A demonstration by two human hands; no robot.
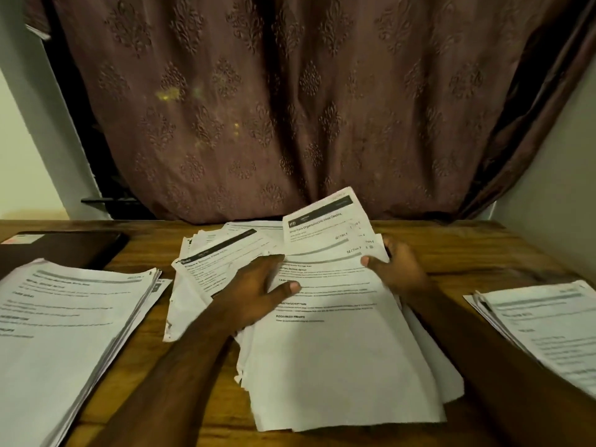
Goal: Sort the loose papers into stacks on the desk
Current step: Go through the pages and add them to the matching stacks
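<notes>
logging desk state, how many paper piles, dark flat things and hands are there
paper piles: 3, the left stack, the loose middle pile, the right stack
dark flat case: 1
hands: 2, left hand, right hand
total: 6

Dim, warm yellowish light falls from above, brightest on the papers [338, 333]. Wide-angle distortion bends the edges, and print is soft, slightly blurred throughout.

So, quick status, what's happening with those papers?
Left hand pressing the middle pile. Right hand pinching a lifted sheet. Stacks left and right. Nothing blocking.
</notes>
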